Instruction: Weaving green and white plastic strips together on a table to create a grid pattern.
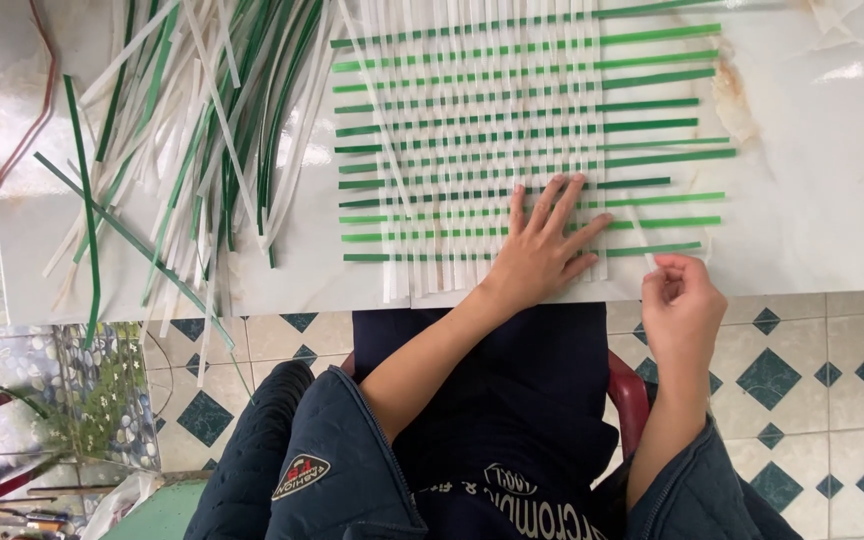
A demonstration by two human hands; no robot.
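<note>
A flat woven mat [472, 140] of green and white strips lies on a white marble-look table [812, 180]. My left hand [542, 245] rests flat on the mat's near right part, fingers spread, pressing the strips down. My right hand [680, 305] is at the table's near edge, just right of the mat, pinching the end of a thin white strip [642, 230] that runs up into the weave.
A loose pile of green and white strips [192, 120] fans across the table's left side, some hanging over the near edge. A thin reddish cord [27, 110] lies at the far left. Below are a red chair [632, 395] and a tiled floor.
</note>
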